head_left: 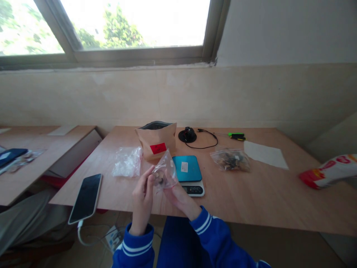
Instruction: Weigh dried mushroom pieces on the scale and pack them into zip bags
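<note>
A clear plastic bag (164, 173) with small brownish and dark pieces at its bottom is held up over the front of the table. My left hand (143, 193) grips its left side between thumb and fingers. On the other side, my right hand (177, 191) holds the bag from below, its fingers partly behind the plastic. Just right of the bag sits a kitchen scale (188, 169) with a teal top and a white front. Behind it stands a brown paper pouch (158, 139) with a red label, its top gaping.
Clear empty-looking bags (126, 162) lie left of the pouch. A phone (86, 195) on a white cable overhangs the front edge. Rightward are a filled zip bag (231, 160), white paper (264, 154), screwdrivers (237, 136), a black round-based device (187, 135) and a red-white packet (329, 171).
</note>
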The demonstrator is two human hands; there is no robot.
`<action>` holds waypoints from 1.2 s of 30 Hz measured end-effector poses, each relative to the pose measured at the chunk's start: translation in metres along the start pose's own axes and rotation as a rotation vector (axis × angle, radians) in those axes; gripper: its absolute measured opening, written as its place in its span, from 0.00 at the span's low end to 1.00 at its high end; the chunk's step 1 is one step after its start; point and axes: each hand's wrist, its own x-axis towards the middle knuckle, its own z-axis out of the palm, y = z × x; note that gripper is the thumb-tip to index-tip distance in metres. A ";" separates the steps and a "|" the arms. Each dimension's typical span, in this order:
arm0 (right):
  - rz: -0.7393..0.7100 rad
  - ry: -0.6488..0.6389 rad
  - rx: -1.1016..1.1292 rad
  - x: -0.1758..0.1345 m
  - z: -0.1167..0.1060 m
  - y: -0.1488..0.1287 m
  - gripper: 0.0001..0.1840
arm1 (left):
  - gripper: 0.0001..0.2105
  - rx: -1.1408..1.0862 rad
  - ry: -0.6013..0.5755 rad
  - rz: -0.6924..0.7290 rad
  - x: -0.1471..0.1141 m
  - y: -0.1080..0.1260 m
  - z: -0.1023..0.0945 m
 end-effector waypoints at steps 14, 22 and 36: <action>0.039 0.003 0.126 -0.003 -0.005 0.001 0.24 | 0.09 0.135 0.047 0.058 -0.002 0.015 -0.002; 0.007 -0.032 0.002 -0.007 -0.001 -0.001 0.15 | 0.06 0.204 0.074 0.065 -0.003 0.011 0.004; 0.147 0.067 0.150 -0.010 -0.011 -0.023 0.16 | 0.10 -0.336 0.537 -0.247 0.049 -0.041 -0.073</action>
